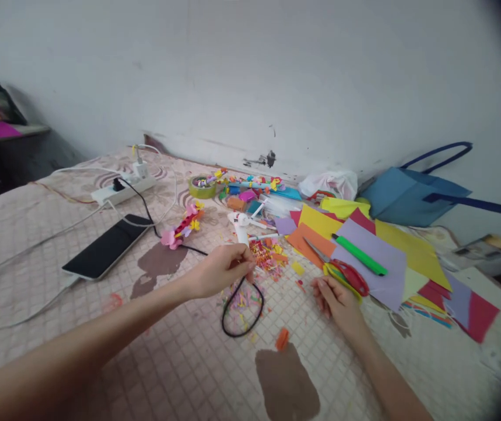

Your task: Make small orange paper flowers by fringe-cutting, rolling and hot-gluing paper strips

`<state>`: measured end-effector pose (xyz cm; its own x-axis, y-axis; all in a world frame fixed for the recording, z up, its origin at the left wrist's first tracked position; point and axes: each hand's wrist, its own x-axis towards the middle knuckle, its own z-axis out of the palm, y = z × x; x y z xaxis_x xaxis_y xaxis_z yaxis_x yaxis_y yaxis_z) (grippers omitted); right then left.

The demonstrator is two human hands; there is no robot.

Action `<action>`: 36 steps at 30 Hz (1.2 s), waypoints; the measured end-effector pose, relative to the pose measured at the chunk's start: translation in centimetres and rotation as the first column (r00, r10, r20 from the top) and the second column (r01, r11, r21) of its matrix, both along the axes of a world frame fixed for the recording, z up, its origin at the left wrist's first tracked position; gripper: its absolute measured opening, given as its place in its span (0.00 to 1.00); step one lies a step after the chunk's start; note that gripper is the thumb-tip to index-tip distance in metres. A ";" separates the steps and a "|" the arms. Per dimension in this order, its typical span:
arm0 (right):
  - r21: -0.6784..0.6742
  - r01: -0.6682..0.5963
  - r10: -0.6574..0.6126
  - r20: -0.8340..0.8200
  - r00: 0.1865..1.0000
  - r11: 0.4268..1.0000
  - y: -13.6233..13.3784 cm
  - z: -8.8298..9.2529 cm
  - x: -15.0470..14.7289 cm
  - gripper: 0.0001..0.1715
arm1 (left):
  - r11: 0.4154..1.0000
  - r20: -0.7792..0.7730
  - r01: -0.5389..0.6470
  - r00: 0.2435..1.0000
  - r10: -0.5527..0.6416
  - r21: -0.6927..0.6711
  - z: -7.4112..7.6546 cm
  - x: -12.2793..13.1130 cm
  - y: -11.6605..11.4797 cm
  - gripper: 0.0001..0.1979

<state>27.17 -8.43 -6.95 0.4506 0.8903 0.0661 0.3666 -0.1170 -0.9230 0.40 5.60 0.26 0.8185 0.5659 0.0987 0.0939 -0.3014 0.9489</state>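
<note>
My left hand [228,270] is closed around the lower handle of a white hot glue gun [240,229], whose grip disappears behind my fingers. Its black cord [236,335] loops on the table below that hand. My right hand [340,301] rests low over the table with its fingers curled in; whatever they hold, if anything, is hidden. Just beyond it lie scissors [349,276] with red and yellow handles, on top of coloured paper sheets [377,251]. Small paper scraps [270,257] are heaped between the hands. A small orange piece [282,339] lies nearer me.
At left are a phone [107,248] on a white cable and a power strip [123,192]. A pink flower-decorated strip [182,225] and a tape roll [201,187] lie behind my left hand. A green cutter [359,255] tops the papers; a blue bag [412,196] leans by the wall.
</note>
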 end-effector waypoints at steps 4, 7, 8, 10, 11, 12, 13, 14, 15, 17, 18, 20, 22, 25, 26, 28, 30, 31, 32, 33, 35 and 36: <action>-0.052 0.013 -0.018 -0.096 0.995 0.999 0.6 0.5 -0.3 0.22 | 0.997 0.010 0.057 0.998 -0.057 -0.061 0.4 0.6 1.8 0.07; -0.085 -0.002 -0.007 -0.101 0.995 0.996 1.4 0.6 0.0 0.22 | 0.992 -0.013 0.049 0.999 -0.051 -0.117 0.4 0.7 2.0 0.08; -0.087 -0.008 -0.001 -0.101 0.995 0.996 1.7 0.5 0.2 0.22 | 0.991 -0.026 0.043 0.999 -0.047 -0.126 0.4 0.8 1.9 0.09; -0.084 -0.025 0.017 -0.096 0.995 0.996 2.0 0.2 0.5 0.21 | 0.991 -0.048 0.032 0.998 -0.038 -0.133 0.2 1.0 1.3 0.09; -0.077 -0.030 0.023 -0.089 0.996 0.997 2.0 0.0 0.7 0.21 | 0.991 -0.053 0.027 0.998 -0.034 -0.130 0.1 1.2 0.9 0.09; -0.067 -0.034 0.028 -0.080 0.996 0.997 2.0 -0.2 0.8 0.21 | 0.992 -0.056 0.022 0.998 -0.029 -0.121 0.0 1.5 0.4 0.09; -0.053 -0.035 0.032 -0.067 0.997 0.998 1.8 -0.3 0.8 0.20 | 0.994 -0.057 0.015 0.998 -0.022 -0.107 -0.1 1.9 -0.1 0.09; -0.038 -0.036 0.034 -0.051 0.998 0.999 1.7 -0.3 0.8 0.20 | 0.996 -0.059 0.010 0.998 -0.016 -0.086 -0.3 2.3 -0.7 0.10; -0.024 -0.042 0.041 -0.033 0.999 0.999 1.4 -0.2 0.6 0.19 | 0.998 -0.064 0.005 0.998 -0.009 -0.062 -0.4 2.8 -1.3 0.10; 0.000 -0.067 0.067 0.003 0.998 0.998 0.8 0.6 0.0 0.16 | 1.000 -0.067 0.001 0.998 -0.002 -0.017 -0.5 3.6 -2.3 0.10; 0.014 -0.086 0.086 0.024 0.996 0.996 0.4 1.2 -0.4 0.14 | 1.000 -0.063 -0.003 0.998 0.003 0.001 -0.5 4.0 -2.8 0.10; 0.057 -0.130 0.126 0.065 0.990 0.990 -0.4 2.7 -1.3 0.12 | 0.999 -0.081 -0.016 0.997 0.020 0.041 -0.4 4.7 -3.6 0.09; 0.142 -0.228 0.199 0.188 0.962 0.963 -1.1 4.2 -2.3 0.10 | 0.996 -0.113 -0.024 0.993 0.034 0.087 -0.3 5.3 -4.3 0.09; 0.131 -0.315 0.265 0.302 0.916 0.940 -1.9 5.5 -3.2 0.10 | 0.989 -0.168 0.001 0.986 0.024 0.151 -0.1 6.1 -5.2 0.09; 0.109 -0.329 0.280 0.324 0.904 0.938 -2.1 5.6 -3.4 0.10 | 0.986 -0.191 0.017 0.981 0.015 0.168 0.0 6.3 -5.4 0.08; 0.063 -0.351 0.308 0.354 0.883 0.934 -2.2 5.3 -3.6 0.09 | 0.979 -0.241 0.051 0.970 -0.002 0.199 0.0 6.8 -5.9 0.08; 0.034 -0.373 0.335 0.373 0.865 0.927 -2.2 4.9 -3.8 0.06 | 0.972 -0.273 0.084 0.962 -0.022 0.217 0.0 7.2 -6.3 0.07; 0.031 -0.382 0.343 0.379 0.860 0.924 -2.2 4.8 -3.9 0.04 | 0.970 -0.275 0.095 0.961 -0.030 0.224 0.0 7.3 -6.4 0.07; 0.033 -0.388 0.347 0.384 0.856 0.921 -2.2 4.7 -3.9 0.05 | 0.967 -0.276 0.103 0.960 -0.037 0.231 0.0 7.5 -6.4 0.07; 0.037 -0.392 0.348 0.388 0.853 0.919 -2.2 4.7 -4.0 0.06 | 0.966 -0.281 0.113 0.959 -0.045 0.231 0.1 7.6 -6.3 0.07; 0.043 -0.390 0.344 0.387 0.855 0.920 -2.2 4.8 -4.0 0.08 | 0.968 -0.304 0.146 0.950 -0.079 0.204 0.3 7.7 -5.8 0.06; 0.045 -0.383 0.340 0.375 0.863 0.923 -2.2 4.9 -4.0 0.08 | 0.972 -0.324 0.171 0.940 -0.111 0.164 0.4 7.7 -5.3 0.06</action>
